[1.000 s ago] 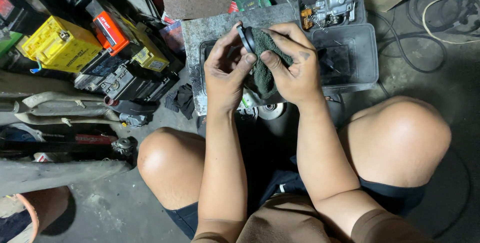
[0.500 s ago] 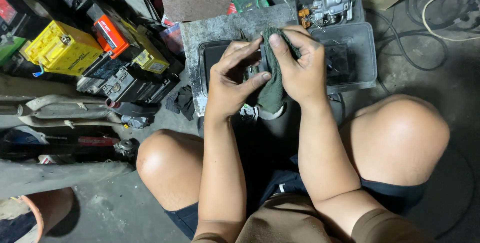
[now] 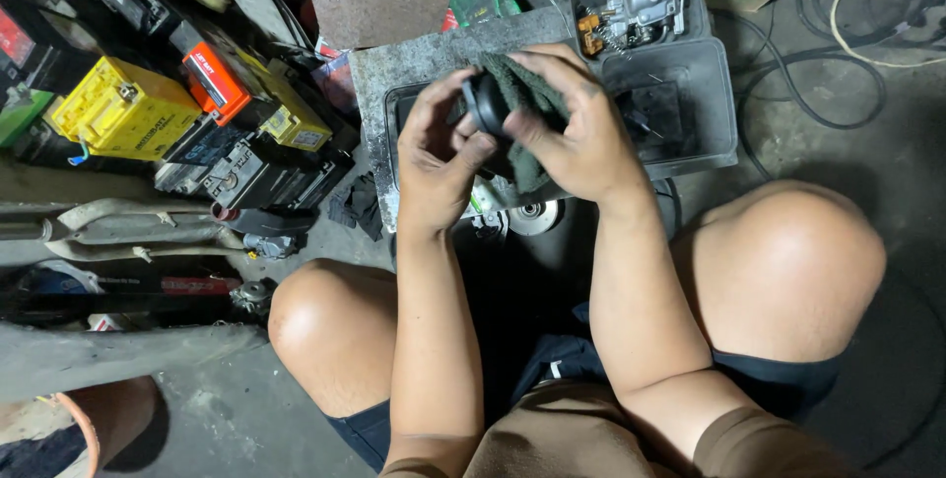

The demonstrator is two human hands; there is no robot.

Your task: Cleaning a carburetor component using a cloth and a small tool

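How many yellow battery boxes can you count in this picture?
2: a large yellow battery at far left, and a smaller yellow battery right of the orange-topped one. Others may be hidden in the pile.

Dim, uneven light falls from above, brightest on the bare right knee [image 3: 783, 271] and forearms. Deep shadow pools between the legs beside that knee. Focus is sharp near it; corners far from it darken and bend slightly.

I saw both hands hemmed in: grey tray [image 3: 714, 94] with the carburetor [image 3: 641, 7] just beyond the right hand [image 3: 581, 138], batteries [image 3: 212, 113] stacked left of the left hand [image 3: 434, 158], knees flanking below. Bare concrete floor [image 3: 838, 158] lay open far right.
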